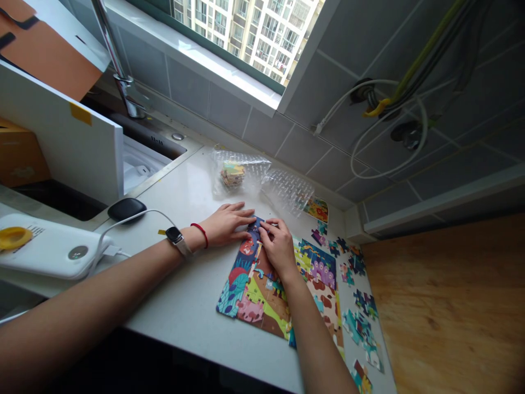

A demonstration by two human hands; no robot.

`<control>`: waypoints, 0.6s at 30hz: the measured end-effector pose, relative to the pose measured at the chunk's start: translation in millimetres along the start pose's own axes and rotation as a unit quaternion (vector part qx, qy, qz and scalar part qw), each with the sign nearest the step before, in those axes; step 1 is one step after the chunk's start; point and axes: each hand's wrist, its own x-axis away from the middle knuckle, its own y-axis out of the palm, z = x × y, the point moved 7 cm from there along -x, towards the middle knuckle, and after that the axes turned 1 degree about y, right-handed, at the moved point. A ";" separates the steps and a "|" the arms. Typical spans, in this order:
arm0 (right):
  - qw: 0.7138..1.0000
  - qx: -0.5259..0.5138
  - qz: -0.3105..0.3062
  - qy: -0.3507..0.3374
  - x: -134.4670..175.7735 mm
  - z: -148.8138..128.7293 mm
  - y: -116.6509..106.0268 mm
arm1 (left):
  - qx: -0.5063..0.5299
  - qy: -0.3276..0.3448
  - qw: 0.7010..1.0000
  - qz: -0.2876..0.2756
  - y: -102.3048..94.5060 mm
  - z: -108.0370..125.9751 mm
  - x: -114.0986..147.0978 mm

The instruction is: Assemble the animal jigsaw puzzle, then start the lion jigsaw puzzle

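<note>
Forearms outstretched | left hand laid spread at puzzle's corner | right hand bunched, any hold untellable | edge best braced, joins aligned before being pressed

A bright window is set in a grey tiled wall; the counter is flanked by a wooden surface.

The left grip and right grip (bare hands) touch the partly joined puzzle.
</note>
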 end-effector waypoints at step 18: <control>1.000 -0.016 0.000 0.010 2.6 2.9 -7.3 | -0.053 0.007 0.998 -0.037 -3.8 20.7 3.5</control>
